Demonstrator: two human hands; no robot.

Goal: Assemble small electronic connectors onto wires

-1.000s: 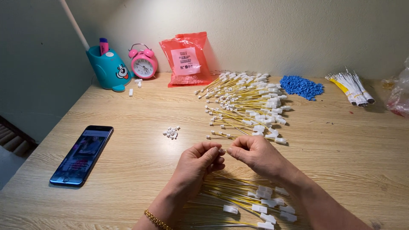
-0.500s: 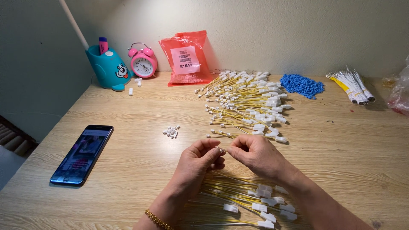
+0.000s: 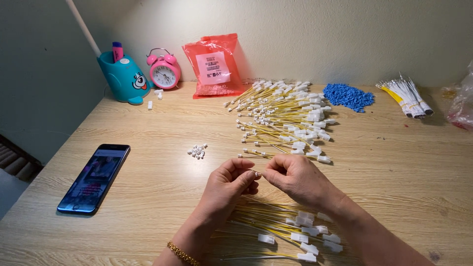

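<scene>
Little moved since earlier frames: hands hold same spot above near wire pile, fingertips slightly closer. Left hand pinches something small, likely white cap; right hand pinches yellow wire end, mostly hidden. Judgement: keep wire tip and cap aligned, push straight, grip close to tip. Both wrists low over table, thumbs and forefingers meeting at centre. Loose caps lie left; phone farther left.

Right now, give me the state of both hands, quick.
Left hand: closed, fingertips pinching a small part; too small to tell what.
Right hand: closed, pinching the end of a thin wire against the left.
</scene>
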